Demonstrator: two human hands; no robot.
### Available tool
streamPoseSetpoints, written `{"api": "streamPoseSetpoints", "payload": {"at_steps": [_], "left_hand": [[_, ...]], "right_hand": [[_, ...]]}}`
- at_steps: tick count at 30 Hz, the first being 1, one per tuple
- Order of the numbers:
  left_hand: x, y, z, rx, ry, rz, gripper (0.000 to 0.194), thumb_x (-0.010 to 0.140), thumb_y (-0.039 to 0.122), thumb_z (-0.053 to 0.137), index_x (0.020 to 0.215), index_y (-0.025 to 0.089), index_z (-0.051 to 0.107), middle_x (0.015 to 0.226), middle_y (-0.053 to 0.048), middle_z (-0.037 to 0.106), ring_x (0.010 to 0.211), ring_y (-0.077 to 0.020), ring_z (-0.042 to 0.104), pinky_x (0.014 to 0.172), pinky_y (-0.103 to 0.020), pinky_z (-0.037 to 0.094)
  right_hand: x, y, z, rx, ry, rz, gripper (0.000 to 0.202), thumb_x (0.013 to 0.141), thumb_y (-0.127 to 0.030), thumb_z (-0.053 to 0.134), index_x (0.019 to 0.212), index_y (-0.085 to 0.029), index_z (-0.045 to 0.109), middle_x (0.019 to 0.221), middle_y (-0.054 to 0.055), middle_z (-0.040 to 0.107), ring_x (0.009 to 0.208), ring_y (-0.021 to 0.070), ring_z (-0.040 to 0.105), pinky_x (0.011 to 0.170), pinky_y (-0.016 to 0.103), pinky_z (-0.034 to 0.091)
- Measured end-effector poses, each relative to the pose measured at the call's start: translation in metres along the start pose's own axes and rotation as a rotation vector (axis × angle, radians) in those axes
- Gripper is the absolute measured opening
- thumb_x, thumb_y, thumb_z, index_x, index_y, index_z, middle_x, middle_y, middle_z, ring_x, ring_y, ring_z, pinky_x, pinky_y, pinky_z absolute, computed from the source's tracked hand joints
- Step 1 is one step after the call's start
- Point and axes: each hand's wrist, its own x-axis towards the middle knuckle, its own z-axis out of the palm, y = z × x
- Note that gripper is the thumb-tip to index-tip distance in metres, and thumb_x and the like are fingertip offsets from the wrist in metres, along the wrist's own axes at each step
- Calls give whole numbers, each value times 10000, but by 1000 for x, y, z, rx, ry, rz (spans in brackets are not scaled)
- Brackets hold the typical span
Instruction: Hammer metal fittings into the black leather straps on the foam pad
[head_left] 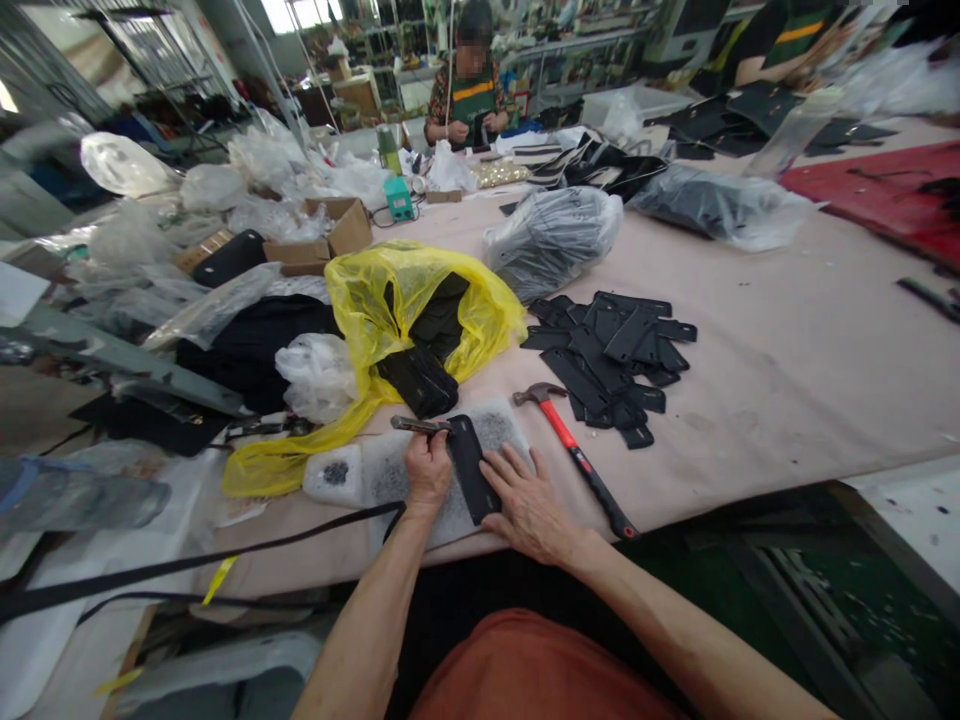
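Note:
My left hand [427, 472] is closed around a metal punch [417, 425], which lies nearly level, its right end by the top of a black strip [472, 468]. The strip is flat, with small holes near its ends. It rests on a pale, dark-specked slab [386, 462] at the table's front edge. My right hand [529, 505] lies open, fingers spread, the fingertips touching the strip's right edge. Just right of that hand is a claw hammer [574, 450] with a red and black handle. Beyond it spreads a loose pile of similar black strips [611, 345].
A yellow plastic bag [352, 290] holding black pieces stands behind the slab. Clear bags [555, 235] of dark pieces lie farther back. Left are a cardboard box [349, 230] and crumpled plastic. A black strap [225, 552] runs along the front left. A co-worker [471, 95] sits across the table.

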Motion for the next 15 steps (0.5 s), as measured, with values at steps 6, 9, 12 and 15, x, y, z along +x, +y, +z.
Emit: {"api": "streamPoseSetpoints", "payload": {"at_steps": [6,9,12,15], "left_hand": [[2,-2,0,-5,-43,-27,251,881,326,499,950,177,688,928,-84,734,900,-223,680,832,-334,518],[3,-3,0,5,-57,-11,242,870,316,510,932,169,692,902,-89,734,875,-226,683,808,-333,521],[5,-5,0,0,-55,-11,237,865,314,510,917,168,689,881,-89,734,839,-224,685,772,-326,523],[7,-6,1,1,-70,-27,238,860,314,507,930,170,684,880,-85,734,841,-226,686,768,-326,522]], "right_hand": [[27,3,-2,7,58,89,642,864,-419,563,1442,-198,395,1512,116,375,1426,339,207,1127,606,66],[35,2,1,46,72,94,631,842,-375,585,1423,-196,413,1492,124,397,1414,335,226,1115,602,89],[40,-1,-1,107,138,163,551,816,-324,603,1341,-202,490,1400,125,494,1325,323,354,1091,580,144],[56,-1,-6,114,248,261,467,802,-324,620,1243,-188,547,1293,135,557,1198,310,442,1055,533,211]]}}
